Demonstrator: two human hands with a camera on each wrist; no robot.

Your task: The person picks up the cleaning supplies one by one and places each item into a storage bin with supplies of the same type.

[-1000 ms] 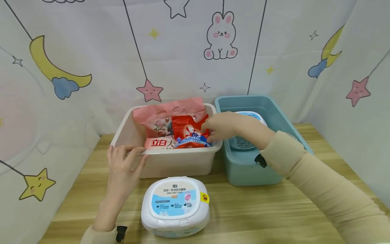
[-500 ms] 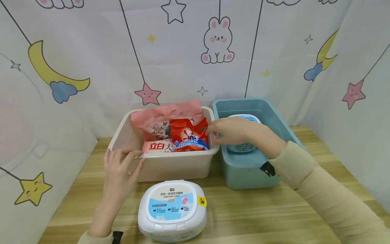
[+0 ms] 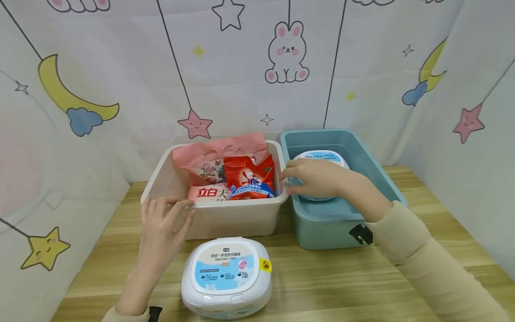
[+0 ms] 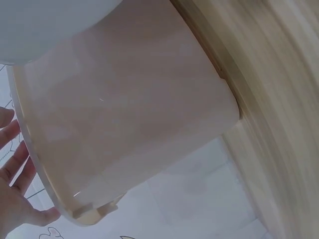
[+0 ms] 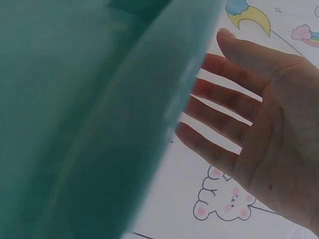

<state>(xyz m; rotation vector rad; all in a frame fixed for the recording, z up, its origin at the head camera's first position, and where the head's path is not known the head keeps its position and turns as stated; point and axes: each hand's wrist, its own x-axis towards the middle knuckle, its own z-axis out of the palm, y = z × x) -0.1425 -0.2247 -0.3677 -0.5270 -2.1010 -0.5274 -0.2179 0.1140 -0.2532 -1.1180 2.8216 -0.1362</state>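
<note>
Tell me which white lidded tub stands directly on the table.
The front tub, standing before the cream bin; the other tub sits inside the blue-green bin, partly hidden behind the right hand.

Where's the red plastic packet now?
In the head view, the red plastic packet sits in the white rectangular plastic bin, toward its right side, left of the right hand.

One of the hands (image 4: 12, 204) touches the pale bin (image 4: 129, 109) at its rim (image 4: 44, 174).
</note>
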